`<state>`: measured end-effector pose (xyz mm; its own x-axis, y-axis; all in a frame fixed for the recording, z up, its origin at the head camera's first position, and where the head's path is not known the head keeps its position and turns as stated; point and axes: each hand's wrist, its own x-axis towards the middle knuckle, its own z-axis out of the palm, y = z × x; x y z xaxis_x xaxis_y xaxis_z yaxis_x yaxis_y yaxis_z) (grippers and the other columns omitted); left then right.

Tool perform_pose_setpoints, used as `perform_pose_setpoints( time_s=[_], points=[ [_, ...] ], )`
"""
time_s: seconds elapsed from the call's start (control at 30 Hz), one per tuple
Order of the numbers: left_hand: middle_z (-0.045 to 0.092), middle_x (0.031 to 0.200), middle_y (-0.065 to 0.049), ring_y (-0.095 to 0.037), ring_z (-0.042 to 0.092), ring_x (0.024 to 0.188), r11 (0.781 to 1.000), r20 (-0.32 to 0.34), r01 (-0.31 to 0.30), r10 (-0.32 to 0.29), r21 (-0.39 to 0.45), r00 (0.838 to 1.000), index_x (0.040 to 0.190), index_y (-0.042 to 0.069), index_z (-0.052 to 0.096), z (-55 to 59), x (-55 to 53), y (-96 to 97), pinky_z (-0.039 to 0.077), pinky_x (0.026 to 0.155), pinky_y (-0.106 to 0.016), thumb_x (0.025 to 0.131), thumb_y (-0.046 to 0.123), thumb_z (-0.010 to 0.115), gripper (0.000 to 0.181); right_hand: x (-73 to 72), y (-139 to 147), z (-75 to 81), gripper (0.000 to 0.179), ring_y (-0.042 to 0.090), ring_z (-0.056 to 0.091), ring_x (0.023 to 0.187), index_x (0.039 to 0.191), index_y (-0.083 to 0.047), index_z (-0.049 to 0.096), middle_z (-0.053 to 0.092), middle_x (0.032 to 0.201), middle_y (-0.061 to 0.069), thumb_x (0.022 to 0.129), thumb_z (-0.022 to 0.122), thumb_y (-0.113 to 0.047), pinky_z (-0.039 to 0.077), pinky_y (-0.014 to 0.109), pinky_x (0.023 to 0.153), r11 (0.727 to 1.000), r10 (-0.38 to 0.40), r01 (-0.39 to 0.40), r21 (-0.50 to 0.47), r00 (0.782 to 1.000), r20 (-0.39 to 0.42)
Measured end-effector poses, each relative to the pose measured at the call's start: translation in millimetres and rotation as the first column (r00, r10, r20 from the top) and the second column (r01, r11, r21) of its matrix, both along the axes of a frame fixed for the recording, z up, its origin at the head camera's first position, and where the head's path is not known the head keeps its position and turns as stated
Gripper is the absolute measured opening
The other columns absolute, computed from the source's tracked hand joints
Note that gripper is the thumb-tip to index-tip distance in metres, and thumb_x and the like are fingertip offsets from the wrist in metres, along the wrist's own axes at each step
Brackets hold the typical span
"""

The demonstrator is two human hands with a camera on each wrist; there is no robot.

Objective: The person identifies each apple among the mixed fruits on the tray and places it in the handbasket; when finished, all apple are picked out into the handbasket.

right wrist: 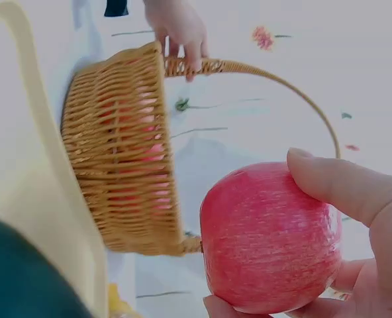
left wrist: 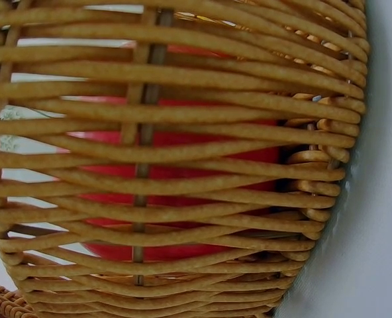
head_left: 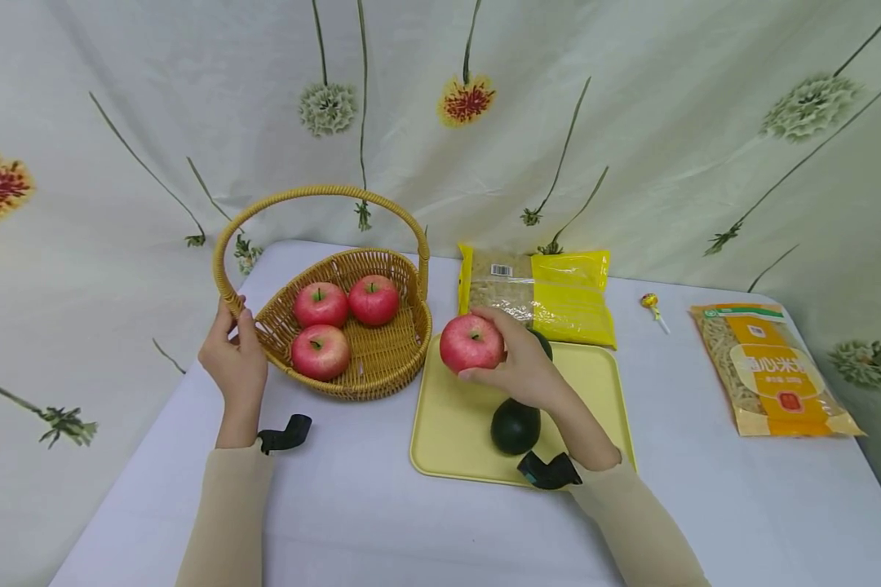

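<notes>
My left hand (head_left: 236,359) grips the wicker basket (head_left: 382,359) at the left foot of its arched handle (head_left: 323,191). Three red apples (head_left: 320,353) lie inside the basket, and their red shows through the weave in both wrist views. In my right hand (head_left: 521,363) is another red apple (head_left: 472,342), held between thumb and fingers. It is above the left part of a yellow tray (head_left: 448,440), just right of the basket. A dark green, avocado-like fruit (head_left: 515,426) lies on the tray; a second one (head_left: 542,342) is mostly hidden behind my right hand.
Behind the tray lies a yellow clear-windowed food packet (head_left: 573,297). A wrapped lollipop (head_left: 651,303) and an orange food packet (head_left: 774,371) are on the right of the white-covered table (head_left: 352,505). A flower-patterned cloth (head_left: 411,106) hangs behind.
</notes>
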<state>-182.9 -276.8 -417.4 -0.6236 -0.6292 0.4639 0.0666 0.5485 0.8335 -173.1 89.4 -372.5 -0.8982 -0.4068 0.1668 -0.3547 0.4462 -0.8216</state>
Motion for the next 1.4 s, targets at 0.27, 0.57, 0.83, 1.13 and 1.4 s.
perform_pose_setpoints(
  time_s=[0.27,0.57,0.83,1.13,1.4],
  points=[
    [0.068,0.123,-0.009,0.012,0.049,0.093,1.000,-0.001,-0.005,0.005,-0.003,1.000,0.130,0.007,0.063,0.5,0.2,-0.4,0.040,0.073,-0.006,0.101,0.018,0.050,0.034,2.5,-4,19.5,0.080,0.025,0.051,0.123,0.142,-0.010,0.044,0.051,0.140,0.007,0.074,0.085,-0.021,0.053,0.043,0.093,0.997,0.075,-0.076,-0.009,0.997,-0.033],
    [0.069,0.122,-0.009,0.012,0.049,0.093,1.000,-0.004,-0.004,0.004,0.001,1.000,0.130,0.007,0.063,0.1,-1.9,-0.4,0.041,0.074,-0.007,0.101,0.018,0.050,0.034,-7.7,-26,47.1,0.080,0.020,0.051,0.120,0.143,-0.014,0.045,0.052,0.137,0.003,0.074,0.085,-0.022,0.053,0.039,0.092,0.992,0.119,-0.120,-0.043,0.992,-0.030],
    [0.068,0.124,-0.007,0.011,0.050,0.095,1.000,0.001,0.004,-0.004,0.003,1.000,0.132,0.008,0.062,0.2,-3.3,0.2,0.041,0.074,-0.005,0.101,0.020,0.050,0.035,-24.7,-61,49.6,0.080,0.020,0.053,0.118,0.143,-0.014,0.043,0.054,0.137,0.004,0.075,0.083,-0.021,0.053,0.036,0.092,0.989,0.124,-0.126,-0.074,0.992,-0.033],
    [0.068,0.123,-0.009,0.012,0.048,0.093,1.000,0.009,-0.010,0.010,0.003,1.000,0.129,0.007,0.064,-1.1,-3.2,-1.0,0.041,0.074,-0.007,0.101,0.020,0.050,0.034,-44.1,-101,36.9,0.084,0.022,0.056,0.117,0.143,-0.015,0.041,0.055,0.134,0.005,0.071,0.084,-0.020,0.050,0.038,0.096,0.999,0.048,-0.046,-0.020,0.995,0.088],
    [0.068,0.122,-0.010,0.012,0.048,0.093,1.000,0.007,-0.006,0.006,-0.002,1.000,0.129,0.007,0.064,-1.2,-1.9,-1.1,0.042,0.074,-0.006,0.100,0.020,0.050,0.034,-53.1,-121,16.2,0.081,0.022,0.055,0.118,0.140,-0.014,0.044,0.056,0.132,0.006,0.070,0.086,-0.016,0.050,0.036,0.095,0.998,0.055,-0.058,0.019,0.989,0.140]
  ],
)
